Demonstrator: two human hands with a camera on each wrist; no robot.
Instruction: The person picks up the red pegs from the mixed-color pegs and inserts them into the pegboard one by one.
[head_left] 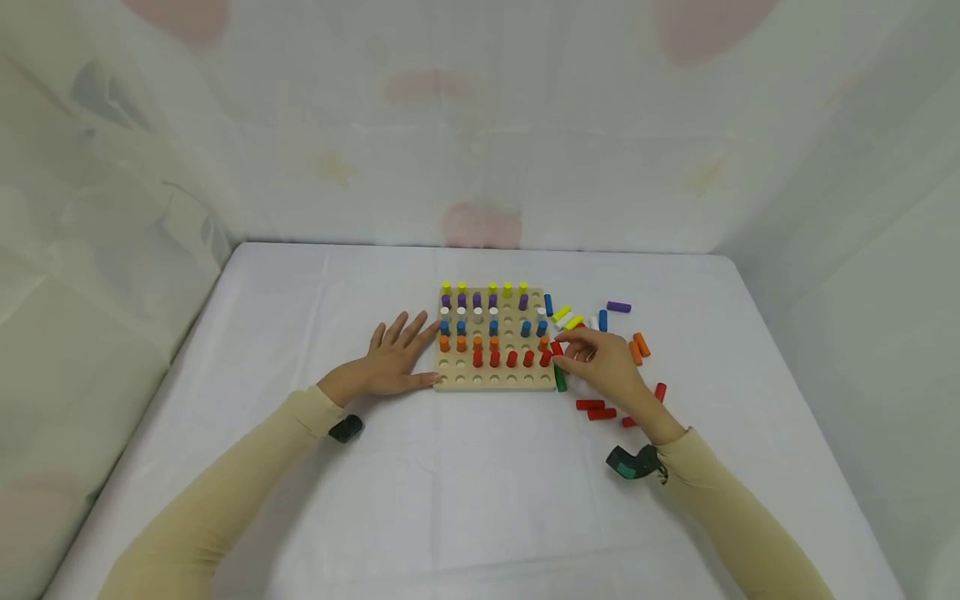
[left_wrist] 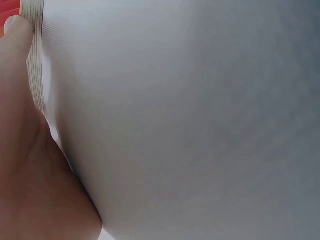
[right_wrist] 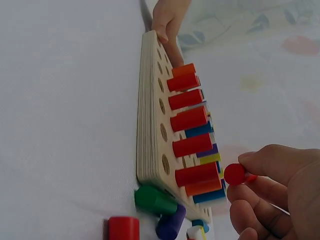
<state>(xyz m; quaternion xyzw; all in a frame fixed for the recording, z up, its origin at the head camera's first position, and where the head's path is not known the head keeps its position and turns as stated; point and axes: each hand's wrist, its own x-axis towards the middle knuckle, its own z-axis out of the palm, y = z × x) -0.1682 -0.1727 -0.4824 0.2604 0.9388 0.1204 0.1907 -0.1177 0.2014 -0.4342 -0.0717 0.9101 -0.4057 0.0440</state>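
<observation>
A wooden pegboard (head_left: 487, 388) lies on the table with upright pegs in rows of yellow, purple, white, blue, orange and red. My left hand (head_left: 390, 358) is spread flat at its left side, the thumb and a fingertip touching the edge. In the left wrist view the thumb (left_wrist: 17, 37) lies against the board's layered side. Just off the board's right edge, my right hand (head_left: 611, 371) pinches a red peg (right_wrist: 234, 174) between thumb and fingers. That peg is held apart from the standing row of red pegs (right_wrist: 197, 174). Several holes in the front row are bare.
Loose pegs lie right of the board: a green peg (head_left: 561, 380) against its edge, a purple peg (head_left: 618, 307) farther back, orange pegs (head_left: 641, 344) beyond the hand, and red pegs (head_left: 602, 413) nearer the front. White cloth covers the table (head_left: 480, 500) and hangs behind it.
</observation>
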